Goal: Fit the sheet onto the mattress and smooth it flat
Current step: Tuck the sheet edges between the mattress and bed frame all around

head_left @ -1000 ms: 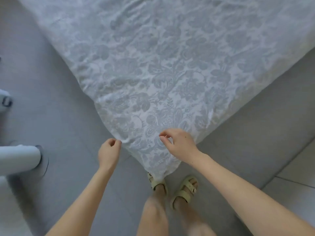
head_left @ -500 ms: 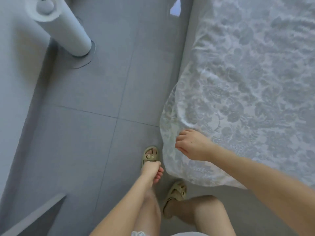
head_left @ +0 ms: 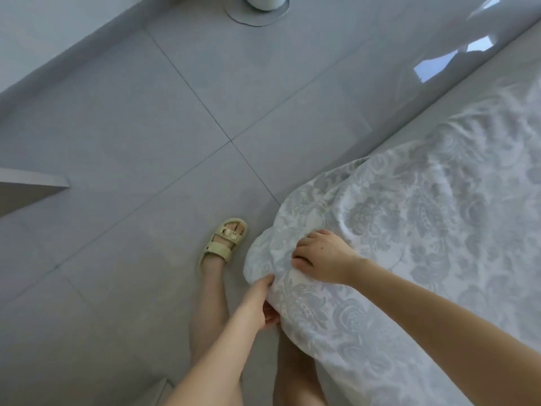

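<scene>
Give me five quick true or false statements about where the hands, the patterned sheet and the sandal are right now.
1. The right hand rests on top of the white sheet with the grey floral pattern. True.
2. The left hand grips the sheet's edge. True.
3. The sheet corner is smooth and flat. False: it is bunched and puckered.
4. A pale green buckled sandal stands on the grey tiled floor. True.
5. Both hands hang free. False: both touch the sheet.

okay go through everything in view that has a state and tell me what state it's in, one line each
sheet: draped over the bed corner, bunched and wrinkled there
right hand: on top of the sheet, fingers curled into the fabric
left hand: gripping the sheet's hanging edge
sandal: worn, flat on the floor tiles
</scene>
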`<state>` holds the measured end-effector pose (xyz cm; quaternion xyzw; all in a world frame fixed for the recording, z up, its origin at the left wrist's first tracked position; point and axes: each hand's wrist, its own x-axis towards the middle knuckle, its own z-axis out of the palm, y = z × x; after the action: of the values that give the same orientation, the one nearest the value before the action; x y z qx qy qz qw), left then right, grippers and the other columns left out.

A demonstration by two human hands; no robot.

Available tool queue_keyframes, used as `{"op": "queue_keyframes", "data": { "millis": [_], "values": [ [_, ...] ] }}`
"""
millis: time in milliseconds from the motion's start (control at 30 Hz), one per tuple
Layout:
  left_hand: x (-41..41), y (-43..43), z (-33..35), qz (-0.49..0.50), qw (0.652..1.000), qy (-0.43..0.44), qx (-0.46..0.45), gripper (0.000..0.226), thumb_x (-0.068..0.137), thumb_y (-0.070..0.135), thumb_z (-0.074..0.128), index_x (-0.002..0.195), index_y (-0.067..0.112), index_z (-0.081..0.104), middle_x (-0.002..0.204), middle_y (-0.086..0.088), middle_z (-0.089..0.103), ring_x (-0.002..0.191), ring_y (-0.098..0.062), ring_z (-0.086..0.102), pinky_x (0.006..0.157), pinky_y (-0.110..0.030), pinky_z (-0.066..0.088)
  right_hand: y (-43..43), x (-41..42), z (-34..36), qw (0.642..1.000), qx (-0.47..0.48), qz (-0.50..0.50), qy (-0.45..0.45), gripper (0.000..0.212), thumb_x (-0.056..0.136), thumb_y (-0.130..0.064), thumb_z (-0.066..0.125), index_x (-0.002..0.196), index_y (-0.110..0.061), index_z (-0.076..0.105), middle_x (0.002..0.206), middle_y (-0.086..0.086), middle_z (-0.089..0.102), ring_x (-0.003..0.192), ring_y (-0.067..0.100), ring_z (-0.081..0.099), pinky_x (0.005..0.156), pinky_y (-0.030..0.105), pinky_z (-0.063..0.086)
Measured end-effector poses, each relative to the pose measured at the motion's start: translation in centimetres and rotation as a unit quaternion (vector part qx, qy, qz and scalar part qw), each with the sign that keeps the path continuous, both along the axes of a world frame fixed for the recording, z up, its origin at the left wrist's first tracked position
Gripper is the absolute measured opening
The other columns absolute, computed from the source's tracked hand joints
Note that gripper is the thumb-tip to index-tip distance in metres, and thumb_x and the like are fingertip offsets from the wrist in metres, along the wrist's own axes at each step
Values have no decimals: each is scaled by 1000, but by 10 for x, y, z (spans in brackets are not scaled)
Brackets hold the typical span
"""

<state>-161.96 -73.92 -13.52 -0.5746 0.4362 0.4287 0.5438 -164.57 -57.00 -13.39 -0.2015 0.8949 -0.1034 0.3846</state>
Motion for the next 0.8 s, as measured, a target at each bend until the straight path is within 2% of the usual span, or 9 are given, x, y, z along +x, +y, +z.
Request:
{"op": "queue_keyframes", "data": {
  "millis": [100, 167, 233, 300, 433, 567, 667, 733, 800],
  "values": [
    [13, 8, -8, 18, 989, 104, -102, 18, 84, 13, 55, 94, 1, 64, 83, -14, 63, 67, -28, 58, 59, -33, 48, -6, -6, -2, 999, 32, 25, -29, 51, 98, -46, 23, 105, -23, 68, 104, -6, 65, 102, 16, 54, 96, 36, 37],
    [18, 4, -5, 35, 975, 149, -158, 12, 83, 11, 52, 79, 3, 60, 78, -13, 60, 66, -27, 56, 59, -33, 45, -15, -12, -1, 997, 43, 40, -48, 52, 99, -46, 23, 102, -20, 68, 103, -3, 65, 102, 18, 52, 96, 36, 36],
    [22, -6, 0, 56, 963, 181, -193, 20, 83, 9, 54, 64, 5, 53, 66, -11, 54, 60, -25, 51, 56, -32, 40, -22, -11, 1, 997, 28, 49, -54, 50, 100, -44, 24, 99, -18, 67, 102, 0, 63, 101, 18, 51, 97, 36, 35],
    [27, -13, 5, 81, 952, 206, -210, 25, 82, 7, 56, 58, 4, 50, 60, -10, 51, 53, -23, 47, 51, -29, 36, -26, -9, 2, 997, 5, 54, -48, 49, 100, -43, 26, 99, -18, 67, 103, 1, 62, 101, 18, 50, 95, 35, 34],
    [37, -9, 17, 181, 932, 219, -225, 28, 82, 3, 55, 55, 4, 48, 60, -11, 53, 51, -23, 48, 50, -28, 38, -26, -10, 1, 996, -1, 33, -87, 50, 100, -45, 25, 99, -18, 67, 109, 1, 62, 105, 19, 51, 95, 34, 37],
    [42, -11, 21, 268, 914, 192, -235, 32, 85, 3, 53, 55, 6, 45, 59, -7, 51, 50, -19, 47, 48, -26, 39, -35, -10, -4, 990, 49, 73, -114, 62, 99, -52, 19, 91, -14, 67, 97, 3, 64, 102, 19, 53, 91, 34, 38],
    [44, -20, 18, 290, 921, 175, -192, 21, 86, 4, 55, 65, 7, 54, 71, -8, 59, 61, -18, 55, 52, -27, 48, -47, -14, -8, 981, 97, 115, -126, 65, 98, -54, 16, 82, -13, 64, 94, 5, 65, 103, 21, 52, 102, 38, 32],
    [47, -24, 19, 293, 925, 177, -164, 18, 86, 5, 56, 69, 8, 58, 75, -9, 61, 67, -18, 58, 57, -27, 51, -57, -19, -10, 973, 126, 104, -162, 69, 97, -58, 12, 96, -16, 67, 105, 5, 67, 111, 22, 53, 109, 41, 26],
    [50, -25, 29, 302, 924, 186, -143, 18, 86, 5, 57, 68, 6, 58, 76, -11, 62, 68, -19, 59, 64, -29, 52, -60, -21, -5, 971, 125, 96, -181, 75, 95, -61, 10, 105, -16, 69, 105, 4, 68, 111, 21, 56, 111, 41, 22]
  ]
}}
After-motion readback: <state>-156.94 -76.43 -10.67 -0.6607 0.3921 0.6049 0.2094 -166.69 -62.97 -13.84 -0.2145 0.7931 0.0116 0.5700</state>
